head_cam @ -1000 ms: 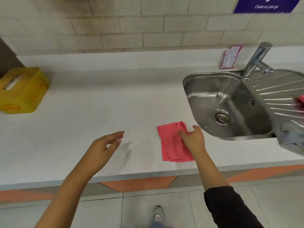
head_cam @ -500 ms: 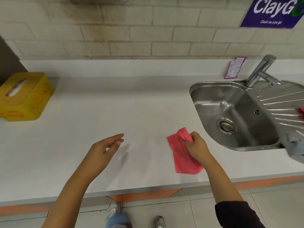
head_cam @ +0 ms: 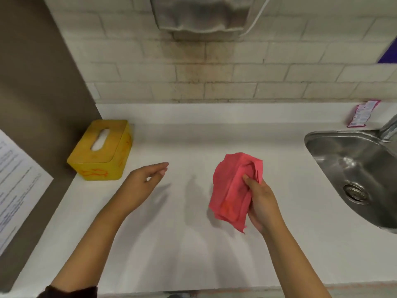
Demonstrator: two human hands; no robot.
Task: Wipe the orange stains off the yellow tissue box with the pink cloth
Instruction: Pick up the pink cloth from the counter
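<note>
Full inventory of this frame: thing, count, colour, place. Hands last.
tissue box: 1, yellow with orange scribbles on front and right side, far left of counter by the brown wall
cloth: 1, pink, bunched, lifted above the counter centre-right
counter: 1, white, across the frame
sink: 1, steel, right edge
tap: 1, steel, behind the sink, mostly cut off
sachet: 1, pink and white, on the back ledge, right
wall unit: 1, grey, top centre
paper sheet: 1, white, printed, left edge
left hand: 1, open, empty, over the counter
right hand: 1, grip closed on the cloth
</note>
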